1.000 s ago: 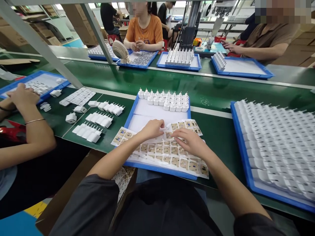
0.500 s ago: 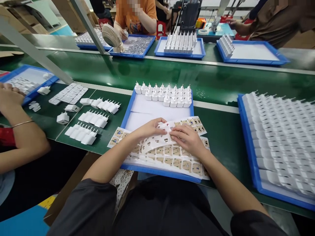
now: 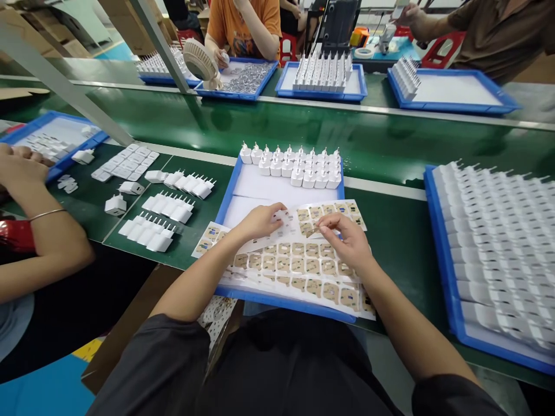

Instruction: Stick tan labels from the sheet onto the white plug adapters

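Green conveyor belt [image 3: 269, 130] across room, grey slanted frame bars [image 3: 65, 89], cardboard boxes [image 3: 52, 29] behind, blue floor [image 3: 39, 393].

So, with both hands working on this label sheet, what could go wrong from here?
1. The right hand pinches one small label by its edge; it might curl or stick to the fingers.
2. The left hand presses only one spot of the label sheet, so the sheet could lift or slide.
3. The sheet overhangs the near rim of the blue tray and could slip toward the lap.
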`<state>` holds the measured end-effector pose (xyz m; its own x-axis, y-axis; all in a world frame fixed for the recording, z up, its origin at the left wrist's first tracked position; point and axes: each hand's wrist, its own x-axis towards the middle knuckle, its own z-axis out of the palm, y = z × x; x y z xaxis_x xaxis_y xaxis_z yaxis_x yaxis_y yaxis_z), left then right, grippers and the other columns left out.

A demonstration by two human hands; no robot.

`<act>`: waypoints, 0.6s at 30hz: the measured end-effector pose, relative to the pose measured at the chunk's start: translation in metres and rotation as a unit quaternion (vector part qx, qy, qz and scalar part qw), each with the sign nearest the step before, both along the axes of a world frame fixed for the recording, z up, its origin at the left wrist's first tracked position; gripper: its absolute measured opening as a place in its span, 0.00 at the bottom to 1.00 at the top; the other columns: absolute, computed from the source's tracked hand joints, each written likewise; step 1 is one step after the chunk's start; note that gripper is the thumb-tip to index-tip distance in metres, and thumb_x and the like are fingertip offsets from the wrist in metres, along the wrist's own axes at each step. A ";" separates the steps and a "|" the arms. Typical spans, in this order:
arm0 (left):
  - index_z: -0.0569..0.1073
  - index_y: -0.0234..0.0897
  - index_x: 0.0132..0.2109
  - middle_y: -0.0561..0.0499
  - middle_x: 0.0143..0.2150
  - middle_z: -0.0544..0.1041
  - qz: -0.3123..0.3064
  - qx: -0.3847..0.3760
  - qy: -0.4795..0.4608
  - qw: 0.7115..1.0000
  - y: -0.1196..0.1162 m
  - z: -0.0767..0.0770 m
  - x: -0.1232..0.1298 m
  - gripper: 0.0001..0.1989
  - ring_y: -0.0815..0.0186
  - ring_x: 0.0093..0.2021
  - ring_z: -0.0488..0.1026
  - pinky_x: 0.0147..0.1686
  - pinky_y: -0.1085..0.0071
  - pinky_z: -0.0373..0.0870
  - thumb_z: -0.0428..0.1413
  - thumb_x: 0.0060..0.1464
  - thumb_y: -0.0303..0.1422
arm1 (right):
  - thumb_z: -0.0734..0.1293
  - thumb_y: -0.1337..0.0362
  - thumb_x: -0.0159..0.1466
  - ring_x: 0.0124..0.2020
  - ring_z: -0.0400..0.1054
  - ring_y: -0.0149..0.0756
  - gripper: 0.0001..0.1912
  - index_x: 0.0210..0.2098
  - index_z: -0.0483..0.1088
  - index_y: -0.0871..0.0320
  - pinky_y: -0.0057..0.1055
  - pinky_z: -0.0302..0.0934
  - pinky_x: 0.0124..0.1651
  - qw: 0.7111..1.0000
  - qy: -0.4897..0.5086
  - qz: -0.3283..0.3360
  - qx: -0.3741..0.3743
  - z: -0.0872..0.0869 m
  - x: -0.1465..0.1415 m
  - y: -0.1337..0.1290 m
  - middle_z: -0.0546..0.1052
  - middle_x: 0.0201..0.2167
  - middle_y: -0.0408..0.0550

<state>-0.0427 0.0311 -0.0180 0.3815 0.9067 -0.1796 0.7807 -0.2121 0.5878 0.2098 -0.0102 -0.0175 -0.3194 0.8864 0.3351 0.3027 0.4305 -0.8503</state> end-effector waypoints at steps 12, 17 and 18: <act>0.61 0.35 0.64 0.40 0.60 0.70 0.122 0.178 0.083 0.973 0.038 0.019 -0.021 0.29 0.52 0.59 0.68 0.56 0.57 0.68 0.55 0.59 0.39 | 0.67 0.59 0.63 0.32 0.72 0.36 0.07 0.33 0.71 0.56 0.33 0.67 0.36 0.992 -0.005 0.028 -0.124 -0.017 -0.009 0.004 0.76 0.31 0.46; 0.55 0.35 0.69 0.40 0.73 0.51 0.140 0.236 0.177 0.945 0.085 0.008 -0.011 0.34 0.46 0.68 0.56 0.61 0.55 0.64 0.55 0.58 0.34 | 0.66 0.60 0.62 0.32 0.71 0.35 0.06 0.33 0.70 0.56 0.32 0.65 0.35 0.992 -0.012 0.032 -0.119 -0.017 -0.009 0.003 0.76 0.31 0.46; 0.55 0.35 0.69 0.41 0.74 0.49 0.131 0.242 0.188 0.943 0.091 0.003 -0.009 0.33 0.46 0.68 0.56 0.61 0.55 0.63 0.54 0.58 0.33 | 0.66 0.60 0.62 0.32 0.71 0.35 0.06 0.33 0.70 0.56 0.32 0.65 0.35 0.992 -0.013 0.032 -0.119 -0.017 -0.009 0.003 0.77 0.31 0.46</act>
